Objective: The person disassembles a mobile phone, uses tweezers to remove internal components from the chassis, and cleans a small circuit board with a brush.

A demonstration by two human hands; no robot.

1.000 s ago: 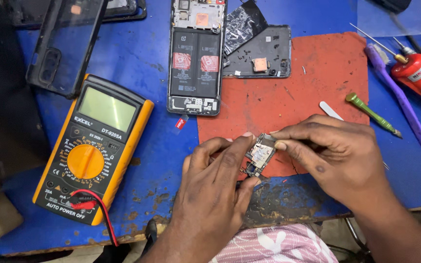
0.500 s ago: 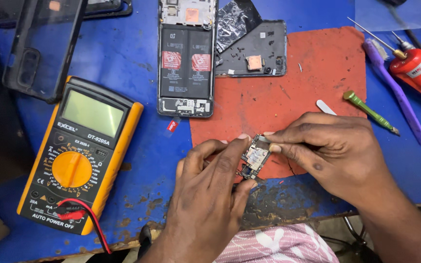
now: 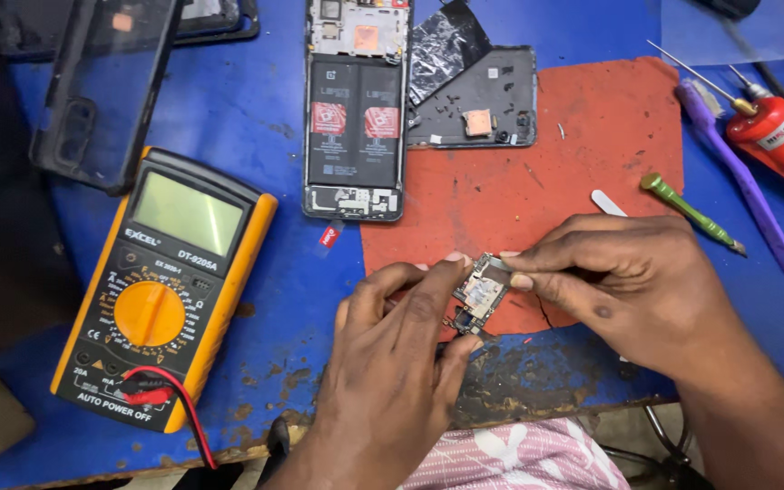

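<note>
Both hands pinch small silver-and-black phone circuit board point(image 3: 478, 298) just above red rubber mat point(image 3: 583, 163): left hand point(image 3: 392, 363) grips lower edge, right hand point(image 3: 632, 290) top corner. Yellow multimeter point(image 3: 165, 290) sits to the left.

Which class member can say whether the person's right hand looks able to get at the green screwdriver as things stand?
Probably yes. The green screwdriver lies uncovered on the table just beyond the right hand, nothing between them. But that hand is pinching the small circuit board, so it would need to let go first.
</note>
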